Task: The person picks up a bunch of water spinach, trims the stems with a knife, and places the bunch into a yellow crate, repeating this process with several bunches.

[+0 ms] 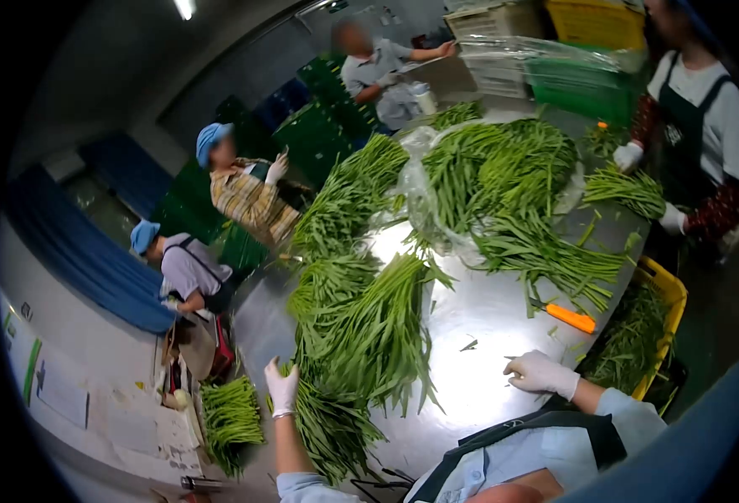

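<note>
My left hand (283, 387), in a white glove, is at the left edge of the leafy green stalks, touching or just beside a bunch (332, 423) by the front of the metal table. Its thumb and fingers are apart. My right hand (544, 374), also gloved, is low over the bare metal at the front right, fingers loosely bent and apart, with nothing visible in it. Between the hands lies a large heap of long-leaved greens (369, 327). Beyond my right hand lies an orange-handled knife (571, 318), its blade end beside cut stems.
More greens (503, 168) lie on clear plastic farther back. A yellow crate (678, 293) with leaves stands at the right. A neat bundle of stalks (231, 415) lies at the left. Across the table's right side, a co-worker's gloved hands hold a bunch (625, 191). Several other people stand beyond.
</note>
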Motion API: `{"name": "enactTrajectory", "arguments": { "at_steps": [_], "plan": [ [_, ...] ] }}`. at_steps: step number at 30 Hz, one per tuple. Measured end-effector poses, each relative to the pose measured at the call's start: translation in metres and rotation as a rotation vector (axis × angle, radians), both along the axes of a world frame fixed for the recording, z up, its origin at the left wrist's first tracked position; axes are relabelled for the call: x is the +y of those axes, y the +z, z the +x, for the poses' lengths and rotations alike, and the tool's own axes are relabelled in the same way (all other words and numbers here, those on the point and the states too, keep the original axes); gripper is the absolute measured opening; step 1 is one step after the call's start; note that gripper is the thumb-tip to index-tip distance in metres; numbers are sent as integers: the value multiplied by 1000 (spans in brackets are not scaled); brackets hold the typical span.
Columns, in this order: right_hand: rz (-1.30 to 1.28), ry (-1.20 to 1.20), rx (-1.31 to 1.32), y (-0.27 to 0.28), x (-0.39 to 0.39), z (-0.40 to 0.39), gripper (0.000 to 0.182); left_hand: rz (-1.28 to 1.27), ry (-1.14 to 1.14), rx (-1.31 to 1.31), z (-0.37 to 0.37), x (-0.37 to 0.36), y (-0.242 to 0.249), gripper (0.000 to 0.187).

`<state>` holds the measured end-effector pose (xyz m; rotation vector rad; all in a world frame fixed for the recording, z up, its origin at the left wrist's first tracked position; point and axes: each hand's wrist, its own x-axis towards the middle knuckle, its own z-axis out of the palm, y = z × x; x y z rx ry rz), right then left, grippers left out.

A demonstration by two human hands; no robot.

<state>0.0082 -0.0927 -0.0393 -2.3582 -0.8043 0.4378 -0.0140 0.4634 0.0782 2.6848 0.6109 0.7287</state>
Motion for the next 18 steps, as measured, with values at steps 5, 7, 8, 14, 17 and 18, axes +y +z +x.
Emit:
{"name": "enactTrajectory", "arguments": {
  "at_steps": [5,7,8,14,17,18],
  "plan": [
    [258,-14,-67,-17,-17,-16,27,2,-539,5,47,-195,24,49],
    [290,-55,19,-1,-31,-19,26,-73,-743,49,51,-265,12,50],
    [294,-85,41,8,-41,-19,26,-75,-857,77,50,-300,9,49],
    [328,-571,-77,29,-121,0,25,-171,-1179,217,27,-414,-61,44],
    [174,-717,-236,16,-154,15,39,-372,-1163,321,3,-434,-73,43],
    [137,-757,-310,13,-159,22,46,-422,-1172,334,-2,-434,-83,42]
  ]
}}
